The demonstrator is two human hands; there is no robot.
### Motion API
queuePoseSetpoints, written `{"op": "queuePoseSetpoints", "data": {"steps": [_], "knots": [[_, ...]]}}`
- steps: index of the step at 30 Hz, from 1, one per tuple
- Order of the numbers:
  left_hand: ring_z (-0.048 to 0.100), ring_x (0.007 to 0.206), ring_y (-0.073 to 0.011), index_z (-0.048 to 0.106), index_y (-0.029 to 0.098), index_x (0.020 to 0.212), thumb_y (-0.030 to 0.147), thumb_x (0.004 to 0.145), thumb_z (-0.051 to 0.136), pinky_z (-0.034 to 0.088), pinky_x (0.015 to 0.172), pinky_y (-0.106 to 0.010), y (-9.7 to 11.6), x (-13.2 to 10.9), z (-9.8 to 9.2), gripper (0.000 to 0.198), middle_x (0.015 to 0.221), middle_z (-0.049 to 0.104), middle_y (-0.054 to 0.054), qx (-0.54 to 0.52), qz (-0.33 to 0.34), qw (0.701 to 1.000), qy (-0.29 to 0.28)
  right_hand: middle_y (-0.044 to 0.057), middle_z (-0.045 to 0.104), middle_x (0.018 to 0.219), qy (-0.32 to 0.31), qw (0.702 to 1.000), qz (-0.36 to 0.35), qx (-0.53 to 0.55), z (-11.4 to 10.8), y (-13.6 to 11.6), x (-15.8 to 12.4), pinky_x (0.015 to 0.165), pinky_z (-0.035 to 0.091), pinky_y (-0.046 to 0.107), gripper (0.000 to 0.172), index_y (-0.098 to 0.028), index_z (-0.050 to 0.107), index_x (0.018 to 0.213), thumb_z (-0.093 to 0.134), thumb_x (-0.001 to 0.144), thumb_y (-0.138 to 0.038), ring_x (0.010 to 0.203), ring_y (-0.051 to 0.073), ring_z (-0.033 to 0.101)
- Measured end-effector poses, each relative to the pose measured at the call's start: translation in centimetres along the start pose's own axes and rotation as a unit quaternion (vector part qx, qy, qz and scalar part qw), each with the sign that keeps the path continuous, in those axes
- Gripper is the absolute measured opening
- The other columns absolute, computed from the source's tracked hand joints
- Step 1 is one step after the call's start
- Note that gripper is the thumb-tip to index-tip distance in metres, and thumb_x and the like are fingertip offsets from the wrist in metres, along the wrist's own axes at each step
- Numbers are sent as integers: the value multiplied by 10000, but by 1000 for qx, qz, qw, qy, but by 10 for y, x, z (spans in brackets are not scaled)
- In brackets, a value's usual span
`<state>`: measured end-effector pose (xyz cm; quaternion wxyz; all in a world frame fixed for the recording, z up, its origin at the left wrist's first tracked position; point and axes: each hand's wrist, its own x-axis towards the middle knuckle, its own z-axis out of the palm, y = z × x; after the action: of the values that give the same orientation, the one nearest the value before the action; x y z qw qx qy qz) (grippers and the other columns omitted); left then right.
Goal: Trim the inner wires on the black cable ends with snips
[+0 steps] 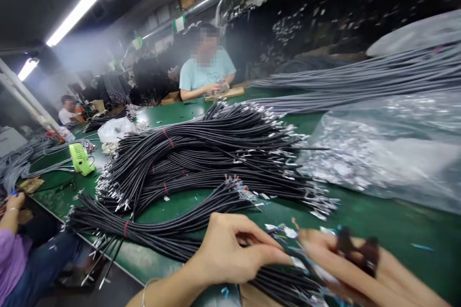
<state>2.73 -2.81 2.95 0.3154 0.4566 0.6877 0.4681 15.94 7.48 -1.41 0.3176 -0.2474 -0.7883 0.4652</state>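
Note:
My left hand (237, 249) reaches in from the bottom middle. Its thumb and fingertips pinch the whitish end of a black cable (297, 263). Close on its right, my right hand (360, 261) is closed around a black-handled hand tool (356, 249); motion blurs the tool and its working end is hidden. Under both hands lies a bundle of black cables (284, 283) with stripped, foil-like ends. Bits of white and blue scrap (284, 230) are scattered around the fingertips.
A big heap of black cables (194, 139) with red ties covers the green table (403, 230). At right are a clear plastic bag (378, 153) and long grey cables (360, 76). A green fan (81, 158) stands left. One person (207, 69) sits across; others are at left.

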Motion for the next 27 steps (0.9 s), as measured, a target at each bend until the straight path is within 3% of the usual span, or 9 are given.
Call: {"op": "queuePoseSetpoints", "data": {"steps": [2,4,7,9,15,19,23,25,27], "knots": [[473,486,-95,703,126,630,339,706,684,348,451,-190,-2,0,6,227,554,610,-27,51,-7,998,33,12,483,532,-26,983,-144,-107,-6,-6,8,433,322,231,300,-197,507,556,481,817,-343,469,142,454],[471,470,-93,673,130,592,278,727,647,346,440,-186,-6,0,12,201,529,598,-16,89,14,995,47,27,504,561,38,972,-179,-149,-8,-10,13,419,269,241,301,-193,509,570,407,825,-318,444,134,423],[494,489,-99,654,143,598,281,740,637,378,458,-190,-10,1,14,198,552,605,-15,75,77,992,64,-38,330,446,-27,999,-27,24,-6,-14,16,379,242,212,404,-196,374,536,411,843,-456,373,94,295],[497,491,-98,647,143,609,302,753,635,386,458,-190,-11,2,11,215,559,602,-16,65,102,991,65,-76,240,408,-31,987,71,144,-8,-14,20,344,198,200,461,-202,350,531,484,780,-567,343,68,204],[495,459,-87,634,119,638,365,791,604,381,421,-171,-10,4,6,292,530,583,-15,58,102,992,43,-56,300,445,231,959,75,149,-39,-12,33,397,216,209,480,-197,358,530,470,772,-597,387,73,255],[520,476,-109,664,115,648,366,776,611,398,429,-176,-9,4,5,286,548,608,-26,55,98,993,35,-2,447,530,88,995,-56,-5,-36,-21,24,512,306,222,375,-158,446,540,437,866,-345,513,111,409],[533,494,-117,670,118,656,368,787,593,403,445,-175,-8,5,3,292,554,609,-23,59,91,994,24,6,471,600,5,982,-181,-47,-25,-25,15,522,281,219,218,-147,484,605,438,812,-199,548,106,400],[539,515,-120,665,121,651,365,794,585,411,464,-175,-7,6,2,293,561,607,-22,61,91,994,15,-7,429,566,-26,985,-168,24,-21,-23,14,502,266,212,258,-152,433,575,430,816,-242,526,97,362],[541,535,-121,655,123,640,364,795,585,421,486,-177,-6,8,-1,295,570,604,-23,62,95,994,2,-24,387,516,-79,984,-68,144,-17,-21,14,460,256,199,343,-164,387,556,426,830,-366,470,82,314]]}}
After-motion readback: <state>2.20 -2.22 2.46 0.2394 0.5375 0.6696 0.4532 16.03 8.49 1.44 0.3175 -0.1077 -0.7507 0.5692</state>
